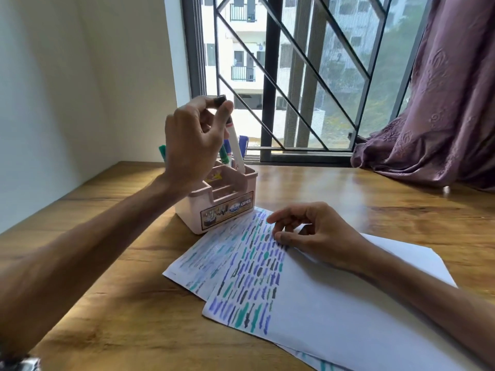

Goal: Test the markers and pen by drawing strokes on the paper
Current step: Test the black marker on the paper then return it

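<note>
Head view, one frame. I saw the left hand raised above the pink holder, its fingers pinched together on the black cap end of a white-barrelled marker. The marker stood nearly upright, its lower end down inside the holder's rear compartment — I could not tell whether it touched the bottom. Beside it in the same holder stood a green marker, a green cap at the far left and two blue-capped items, partly hidden behind the hand.

The holder sat on the wooden counter, touching the far corner of the paper. The top sheet lay over another, both covered on their left part with rows of short blue, green and dark strokes.

The right hand rested on the top sheet near its far edge, fingers loosely curled and apart — nothing held, fingertips just at the end of the stroke rows.

A barred window and a purple curtain stood behind the counter.
</note>
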Available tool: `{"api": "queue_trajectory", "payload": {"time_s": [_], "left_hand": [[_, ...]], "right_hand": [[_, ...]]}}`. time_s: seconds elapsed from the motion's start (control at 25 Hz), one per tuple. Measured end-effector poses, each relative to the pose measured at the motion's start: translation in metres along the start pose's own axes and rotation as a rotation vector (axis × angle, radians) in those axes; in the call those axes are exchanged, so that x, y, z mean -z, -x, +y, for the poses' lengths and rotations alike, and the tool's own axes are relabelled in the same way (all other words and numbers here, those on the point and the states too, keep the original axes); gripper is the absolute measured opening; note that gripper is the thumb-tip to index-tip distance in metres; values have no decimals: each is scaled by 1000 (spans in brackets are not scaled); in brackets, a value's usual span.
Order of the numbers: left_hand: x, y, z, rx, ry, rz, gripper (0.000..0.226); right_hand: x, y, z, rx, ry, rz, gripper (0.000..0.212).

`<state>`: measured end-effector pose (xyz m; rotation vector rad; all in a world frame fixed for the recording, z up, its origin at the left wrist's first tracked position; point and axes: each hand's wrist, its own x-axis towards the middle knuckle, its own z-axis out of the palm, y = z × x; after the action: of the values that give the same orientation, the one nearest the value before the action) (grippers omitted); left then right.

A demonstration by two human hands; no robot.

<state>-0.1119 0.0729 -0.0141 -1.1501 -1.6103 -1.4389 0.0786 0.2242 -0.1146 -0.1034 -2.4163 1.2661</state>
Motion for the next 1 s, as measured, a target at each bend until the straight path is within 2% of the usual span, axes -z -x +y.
{"api": "queue_trajectory", "payload": {"time_s": [0.12, 0.32, 0.44, 0.68, 1.0], "left_hand": [[-4, 8, -10, -4, -22, -85, 34], [-8, 12, -16, 45, -248, -306, 40], [-8, 13, -18, 78, -241, -301, 48], [-8, 14, -18, 79, -231, -289, 45], [-9, 14, -19, 57, -242, -185, 44]], "right_hand": [[0, 0, 0, -1, 12, -4, 24], [1, 0, 2, 19, 8, -3, 24], [1, 0, 2, 20, 13, -3, 23], [1, 0, 0, 25, 24, -5, 23], [1, 2, -1, 29, 28, -10, 23]]}}
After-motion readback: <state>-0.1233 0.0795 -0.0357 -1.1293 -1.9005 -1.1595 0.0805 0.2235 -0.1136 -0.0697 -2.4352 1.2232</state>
